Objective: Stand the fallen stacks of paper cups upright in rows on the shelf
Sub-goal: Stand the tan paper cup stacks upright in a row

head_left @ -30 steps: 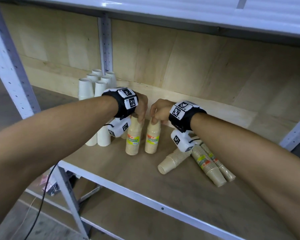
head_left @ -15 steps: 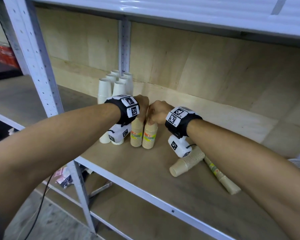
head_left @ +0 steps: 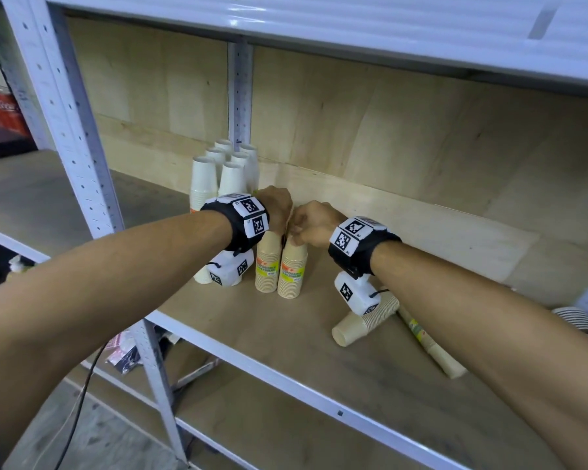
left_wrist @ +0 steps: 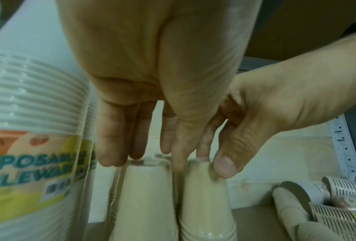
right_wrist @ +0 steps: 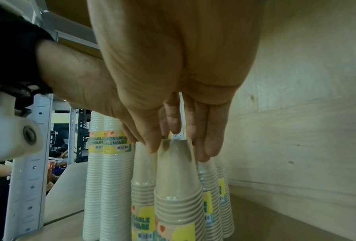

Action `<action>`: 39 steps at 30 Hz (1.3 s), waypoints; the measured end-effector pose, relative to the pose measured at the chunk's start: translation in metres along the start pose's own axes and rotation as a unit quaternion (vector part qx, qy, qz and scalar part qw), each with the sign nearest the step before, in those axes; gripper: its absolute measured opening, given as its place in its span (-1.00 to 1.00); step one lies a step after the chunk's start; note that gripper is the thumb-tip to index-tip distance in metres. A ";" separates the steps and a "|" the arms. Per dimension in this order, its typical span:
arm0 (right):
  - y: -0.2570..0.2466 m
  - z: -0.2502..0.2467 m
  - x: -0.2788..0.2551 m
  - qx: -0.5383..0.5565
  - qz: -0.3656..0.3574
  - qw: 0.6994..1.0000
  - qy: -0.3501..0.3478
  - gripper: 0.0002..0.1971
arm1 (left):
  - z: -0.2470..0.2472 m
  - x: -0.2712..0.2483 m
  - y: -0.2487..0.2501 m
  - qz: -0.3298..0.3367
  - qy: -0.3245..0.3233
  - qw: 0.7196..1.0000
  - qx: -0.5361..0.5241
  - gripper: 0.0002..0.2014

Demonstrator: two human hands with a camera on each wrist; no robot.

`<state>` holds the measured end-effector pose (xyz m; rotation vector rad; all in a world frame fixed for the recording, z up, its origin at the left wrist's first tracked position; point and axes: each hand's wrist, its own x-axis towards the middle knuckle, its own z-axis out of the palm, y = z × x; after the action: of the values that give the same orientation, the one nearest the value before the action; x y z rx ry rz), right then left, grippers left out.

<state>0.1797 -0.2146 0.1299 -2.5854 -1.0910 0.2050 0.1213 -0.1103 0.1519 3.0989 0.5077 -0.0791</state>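
Two tan cup stacks stand upright side by side on the wooden shelf (head_left: 218, 337). My left hand (head_left: 280, 227) holds the top of the left tan stack (head_left: 268, 266), fingers pointing down around it (left_wrist: 146, 187). My right hand (head_left: 297, 232) pinches the top of the right tan stack (head_left: 292, 271) between thumb and fingers (right_wrist: 177, 179). Right of my right wrist, a fallen tan stack (head_left: 367, 320) lies on its side. A thinner fallen stack (head_left: 431, 347) lies beside it.
Several white cup stacks (head_left: 218, 178) stand upright in rows just left of and behind the tan pair, against the plywood back wall (head_left: 387, 130). Striped cups (head_left: 574, 320) lie at the far right. A metal upright (head_left: 65, 113) stands at the left and an upper shelf (head_left: 319, 25) overhead.
Both hands have brought the two tan stacks closer together and nearer the white stacks. The head view has swung, so the fallen stacks now sit further right.
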 end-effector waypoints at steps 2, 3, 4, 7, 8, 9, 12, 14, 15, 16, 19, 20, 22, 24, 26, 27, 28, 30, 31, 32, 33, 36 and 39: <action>0.004 -0.007 -0.004 -0.005 0.004 1.000 0.009 -0.64 | -0.010 -0.004 0.002 0.008 0.000 1.000 -0.010 -0.85; 0.008 -0.011 -0.006 -0.006 0.007 1.000 0.014 -0.64 | -0.014 -0.002 0.003 0.014 0.003 1.000 0.002 -0.87; 0.011 -0.015 -0.009 -0.008 0.014 1.000 0.019 -0.64 | -0.015 -0.004 0.004 0.035 0.023 0.999 -0.006 -0.85; 0.026 -0.024 -0.017 -0.020 0.055 0.998 0.032 -0.57 | -0.020 0.004 0.010 0.071 0.035 0.996 -0.046 -0.70; 0.032 -0.026 -0.021 -0.026 0.069 0.997 0.036 -0.56 | -0.021 0.004 0.015 0.087 0.039 0.993 -0.064 -0.71; 0.039 -0.028 -0.026 -0.032 0.082 0.995 0.039 -0.55 | -0.021 0.006 0.020 0.101 0.041 0.991 -0.081 -0.72; 0.060 -0.035 -0.043 -0.042 0.122 0.991 0.045 -0.53 | -0.018 0.009 0.041 0.131 0.028 0.984 -0.119 -0.74; 0.075 -0.038 -0.055 -0.043 0.149 0.987 0.044 -0.51 | -0.012 0.011 0.057 0.149 0.016 0.980 -0.129 -0.73; 0.083 -0.038 -0.060 -0.042 0.161 0.985 0.046 -0.51 | -0.008 0.012 0.065 0.158 0.008 0.979 -0.131 -0.72; 0.088 -0.039 -0.068 -0.047 0.173 0.983 0.049 -0.52 | -0.003 0.012 0.073 0.165 -0.002 0.977 -0.134 -0.71; 0.110 -0.037 -0.085 -0.071 0.210 0.974 0.051 -0.55 | 0.011 0.009 0.094 0.191 -0.031 0.971 -0.138 -0.65; 0.116 -0.036 -0.091 -0.080 0.221 0.971 0.043 -0.56 | 0.016 0.007 0.100 0.199 -0.038 0.970 -0.132 -0.62; 0.125 -0.034 -0.103 -0.094 0.239 0.966 0.037 -0.57 | 0.029 0.005 0.110 0.213 -0.053 0.967 -0.125 -0.54; 0.136 -0.031 -0.115 -0.093 0.264 0.960 0.023 -0.58 | 0.043 0.004 0.117 0.218 -0.073 0.965 -0.127 -0.45; 0.147 -0.023 -0.129 -0.091 0.273 0.958 0.007 -0.57 | 0.057 0.003 0.123 0.219 -0.096 0.962 -0.129 -0.36; 0.156 -0.017 -0.133 -0.083 0.281 0.956 -0.005 -0.57 | 0.062 0.003 0.125 0.217 -0.108 0.962 -0.128 -0.33; 0.163 -0.010 -0.137 -0.080 0.289 0.954 -0.019 -0.56 | 0.068 0.001 0.127 0.215 -0.118 0.961 -0.128 -0.31; 0.172 -0.001 -0.146 -0.078 0.299 0.951 -0.025 -0.56 | 0.078 -0.002 0.129 0.210 -0.135 0.961 -0.122 -0.31; 0.174 0.002 -0.149 -0.080 0.301 0.950 -0.024 -0.52 | 0.084 -0.002 0.130 0.210 -0.141 0.961 -0.115 -0.31; 0.174 0.005 -0.151 -0.078 0.307 0.948 -0.029 -0.48 | 0.089 -0.002 0.131 0.211 -0.146 0.960 -0.109 -0.32; 0.175 0.007 -0.153 -0.073 0.313 0.947 -0.032 -0.42 | 0.093 -0.003 0.130 0.211 -0.150 0.960 -0.107 -0.31; 0.179 0.017 -0.158 -0.058 0.326 0.943 -0.038 -0.32 | 0.105 -0.003 0.128 0.214 -0.165 0.955 -0.121 -0.29; 0.184 0.026 -0.163 -0.053 0.316 0.947 -0.030 -0.24 | 0.115 -0.002 0.126 0.210 -0.189 0.949 -0.143 -0.26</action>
<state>0.1830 -0.4454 0.0417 -2.9613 -0.2549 0.3817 0.1535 -0.2317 0.0365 2.7319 -0.1416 -0.5299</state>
